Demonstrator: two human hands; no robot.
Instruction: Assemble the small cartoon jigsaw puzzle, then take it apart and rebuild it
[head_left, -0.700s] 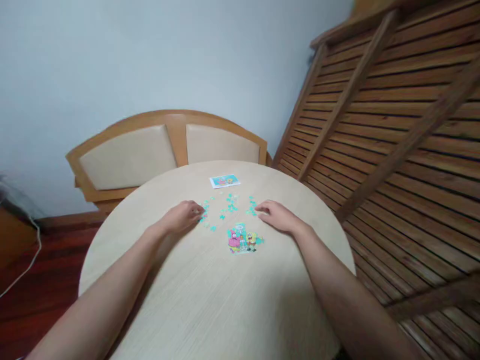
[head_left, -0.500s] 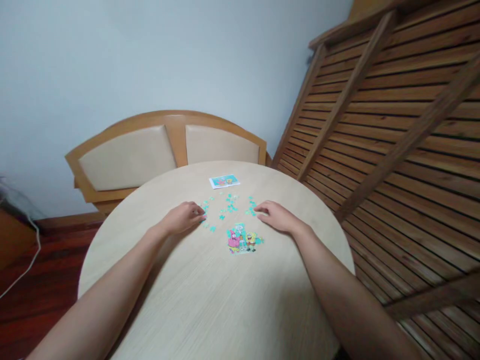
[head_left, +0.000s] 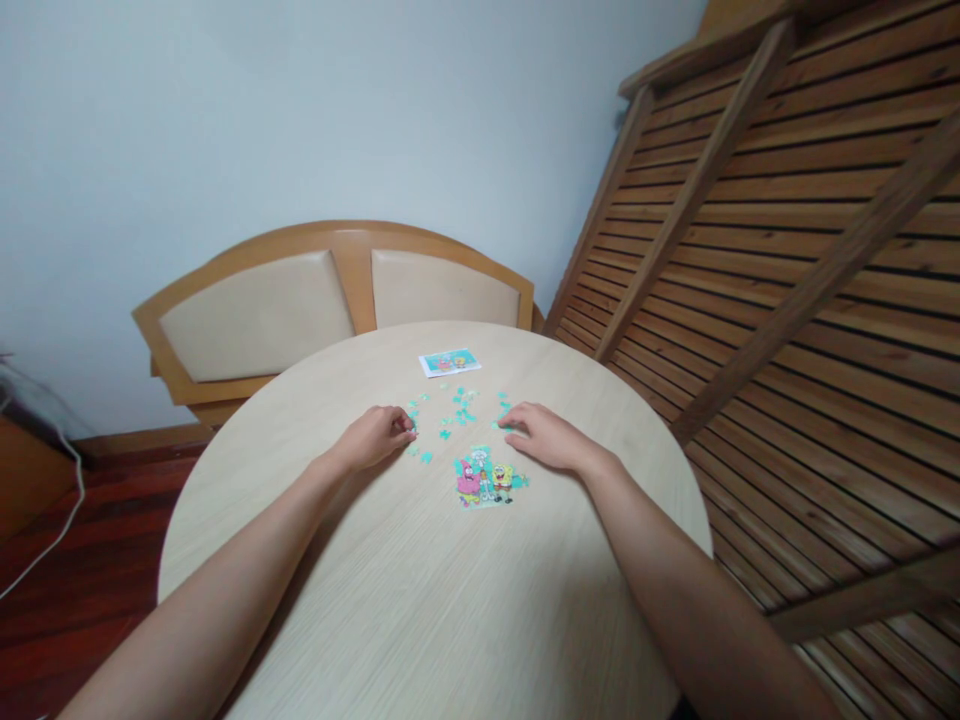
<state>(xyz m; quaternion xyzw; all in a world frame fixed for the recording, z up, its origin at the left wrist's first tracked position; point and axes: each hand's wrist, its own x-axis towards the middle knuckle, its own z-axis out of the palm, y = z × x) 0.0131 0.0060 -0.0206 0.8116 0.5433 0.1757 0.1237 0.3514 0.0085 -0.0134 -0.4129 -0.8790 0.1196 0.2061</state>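
My left hand [head_left: 377, 437] rests at the left edge of the loose turquoise jigsaw pieces [head_left: 463, 405]. Its fingertips are drawn together in a pinch; whatever lies between them is too small to make out. Opposite it, my right hand [head_left: 546, 434] lies by the right-hand cluster of pieces, thumb and fingers apart, partly covering some of them. Between and nearer to me is a partly joined jigsaw puzzle [head_left: 484, 478] with a pink, a pale and a yellow cartoon figure. Its outline is uneven, with a turquoise bit jutting out on the right.
A small picture card [head_left: 450, 362] with similar figures lies beyond the pieces on the round wooden table [head_left: 420, 600]. A padded headboard [head_left: 259, 318] stands behind the table. A slatted wooden panel [head_left: 750, 280] leans along the right side. A white cable hangs at left.
My left fingertips have closed together and moved slightly right. My right hand has shifted a little left over the pieces, its fingers still apart. The joined puzzle has not moved.
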